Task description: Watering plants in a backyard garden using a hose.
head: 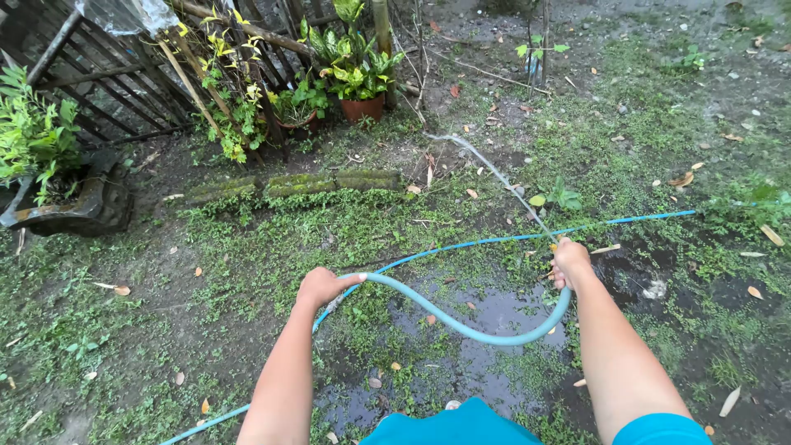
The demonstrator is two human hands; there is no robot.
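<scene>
The pale blue hose (461,325) hung in a slack loop between my two hands over a puddle (494,317) on the muddy, weedy ground, its far length trailing off right across the grass. My right hand (570,262) had its fingers curled tight around the nozzle end, a thin jet of water (494,175) arcing away toward the potted plant (358,74) by the fence (99,78). My left hand (323,286) was closed around the hose further back, fingers wrapped over it.
</scene>
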